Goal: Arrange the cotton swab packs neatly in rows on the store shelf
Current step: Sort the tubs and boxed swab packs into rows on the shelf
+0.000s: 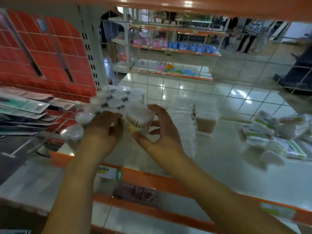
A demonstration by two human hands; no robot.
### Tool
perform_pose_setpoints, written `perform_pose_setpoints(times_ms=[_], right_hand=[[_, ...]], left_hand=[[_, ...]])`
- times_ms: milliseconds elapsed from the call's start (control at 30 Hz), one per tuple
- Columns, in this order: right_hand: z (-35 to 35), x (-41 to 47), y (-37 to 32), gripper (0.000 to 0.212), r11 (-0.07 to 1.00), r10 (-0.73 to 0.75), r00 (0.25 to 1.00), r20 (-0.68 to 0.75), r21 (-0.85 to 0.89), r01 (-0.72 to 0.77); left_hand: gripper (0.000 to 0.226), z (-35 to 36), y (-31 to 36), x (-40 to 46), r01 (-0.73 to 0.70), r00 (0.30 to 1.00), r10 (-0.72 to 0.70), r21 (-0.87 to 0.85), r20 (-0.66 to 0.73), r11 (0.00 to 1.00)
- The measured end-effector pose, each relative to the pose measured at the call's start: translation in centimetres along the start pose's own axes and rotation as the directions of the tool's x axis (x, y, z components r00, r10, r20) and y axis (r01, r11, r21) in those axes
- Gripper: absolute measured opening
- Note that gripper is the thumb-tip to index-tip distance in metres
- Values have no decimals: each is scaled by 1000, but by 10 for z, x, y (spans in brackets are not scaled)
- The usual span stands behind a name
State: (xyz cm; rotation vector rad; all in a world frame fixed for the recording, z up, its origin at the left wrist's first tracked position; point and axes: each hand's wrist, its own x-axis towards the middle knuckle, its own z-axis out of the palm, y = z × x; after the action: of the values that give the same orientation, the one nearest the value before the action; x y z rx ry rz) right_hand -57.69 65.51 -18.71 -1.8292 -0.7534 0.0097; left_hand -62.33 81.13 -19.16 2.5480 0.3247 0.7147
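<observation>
A clear round tub of cotton swabs [137,119] is tilted just above the white shelf [219,159], between both hands. My left hand [104,125] grips its left side with curled fingers. My right hand [162,130] cups its right side, thumb under the tub and fingers spread around it. Behind my left hand, several matching white-lidded tubs [116,98] stand in rows at the shelf's left rear. A clear box of wooden-stick swabs [205,124] stands to the right of my hands.
Green-and-white swab packs [276,141] lie in a loose heap at the right. A wire grid [185,78] backs the shelf. Flat packaged goods [25,105] lie in the left bay behind a wire divider. The orange shelf lip [152,179] runs along the front.
</observation>
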Motion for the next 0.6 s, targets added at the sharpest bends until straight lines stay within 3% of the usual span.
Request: perform_pose_setpoints(times_ms=[167, 300, 433, 600], right_hand=[[44, 4, 14, 65, 995, 42, 998, 56, -90, -37], [65, 8, 32, 64, 982, 82, 994, 77, -176, -68], [83, 16, 46, 58, 953, 172, 983, 68, -264, -148], [95, 28, 52, 55, 967, 152, 988, 12, -209, -146]], left_hand=[[42, -5, -27, 10, 30, 1000, -30, -1, 0, 1000], [44, 1, -43, 19, 152, 969, -164, 79, 183, 985], [42, 6, -45, 25, 82, 934, -139, 181, 329, 980], [39, 2, -45, 28, 55, 943, -111, 183, 313, 982]])
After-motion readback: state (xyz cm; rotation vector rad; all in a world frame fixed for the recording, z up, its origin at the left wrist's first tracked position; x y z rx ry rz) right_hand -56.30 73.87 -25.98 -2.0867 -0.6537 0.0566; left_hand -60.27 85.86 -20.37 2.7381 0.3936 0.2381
